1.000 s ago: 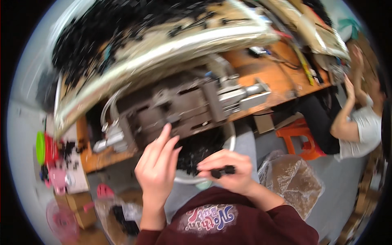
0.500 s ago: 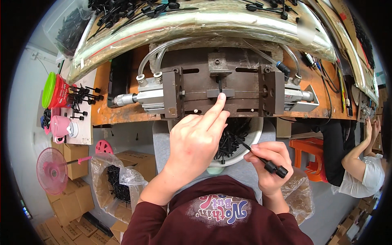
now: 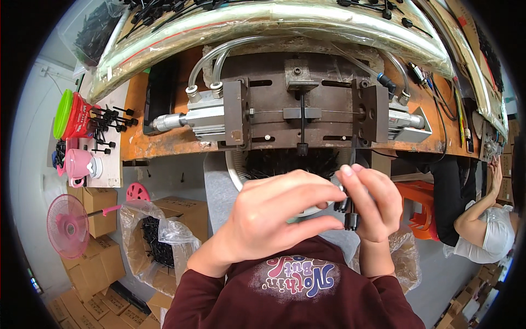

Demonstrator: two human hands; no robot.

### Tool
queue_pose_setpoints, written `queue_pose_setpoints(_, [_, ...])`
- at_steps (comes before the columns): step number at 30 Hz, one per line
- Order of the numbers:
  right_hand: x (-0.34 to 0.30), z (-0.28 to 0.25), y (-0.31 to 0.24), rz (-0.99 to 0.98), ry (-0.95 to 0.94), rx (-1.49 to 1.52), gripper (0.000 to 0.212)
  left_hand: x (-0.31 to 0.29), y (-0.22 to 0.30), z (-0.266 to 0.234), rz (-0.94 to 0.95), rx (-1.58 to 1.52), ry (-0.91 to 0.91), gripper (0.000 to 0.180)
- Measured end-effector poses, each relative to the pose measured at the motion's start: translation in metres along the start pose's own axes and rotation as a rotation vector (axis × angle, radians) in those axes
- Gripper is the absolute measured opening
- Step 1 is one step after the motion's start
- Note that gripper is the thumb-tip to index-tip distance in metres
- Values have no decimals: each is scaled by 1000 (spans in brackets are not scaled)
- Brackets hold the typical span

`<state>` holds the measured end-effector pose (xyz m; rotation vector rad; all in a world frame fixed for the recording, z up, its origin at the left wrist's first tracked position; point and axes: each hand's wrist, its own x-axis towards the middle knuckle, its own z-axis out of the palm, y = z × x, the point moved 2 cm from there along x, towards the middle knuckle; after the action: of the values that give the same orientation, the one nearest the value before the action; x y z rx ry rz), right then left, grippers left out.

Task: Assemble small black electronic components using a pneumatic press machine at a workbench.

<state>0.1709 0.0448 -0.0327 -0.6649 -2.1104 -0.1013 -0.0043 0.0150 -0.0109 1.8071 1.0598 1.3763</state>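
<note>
My right hand (image 3: 373,204) is closed around black knobbed rods, their ribbed heads (image 3: 351,220) pointing down below the fingers. Beside it my left hand (image 3: 279,214) holds its thumb and forefinger apart, fingertips close to those heads; whether they touch is unclear. In front of both hands is a dark metal fixture (image 3: 268,127). Another black rod (image 3: 302,123) lies across its small centre block (image 3: 318,113), with a knobbed end (image 3: 302,149) jutting past the near edge. A white basket (image 3: 235,170) full of black rods sits on my lap, partly hidden by my hands.
Pneumatic cylinders with clear hoses flank the fixture on the wooden bench (image 3: 137,140). Black rods lie on the plastic-covered shelf (image 3: 263,24) beyond. At left are a pink fan (image 3: 67,226) and a plastic-lined box (image 3: 137,247) of parts. Another person (image 3: 485,233) sits at right near an orange stool (image 3: 419,205).
My left hand has drawn back from the fixture's centre toward my right hand. The rod across the block now shows its knobbed end. My right hand has turned the held rods heads-down.
</note>
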Motion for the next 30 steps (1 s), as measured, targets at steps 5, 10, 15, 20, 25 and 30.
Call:
queue_pose_setpoints(5, [8,11,-3,20,-4,94,29,-6,-3,-6,20,92,8,33])
queue_pose_setpoints(10, [-2,18,3,245,124,172,29,-8,-19,-6,69,487,52,37])
queue_pose_setpoints(15, [-5,10,3,295,73,284,45,-2,-36,0,105,788,-15,27])
queue_pose_setpoints(20, [-16,11,2,400,156,588,86,9,-33,-1,82,865,-69,23])
queue_pose_setpoints(25, [-7,17,-5,469,234,712,56,10,-30,-1,28,887,-110,22])
queue_pose_setpoints(30, [-5,9,-3,436,47,630,40,9,-34,-4,47,853,-73,22])
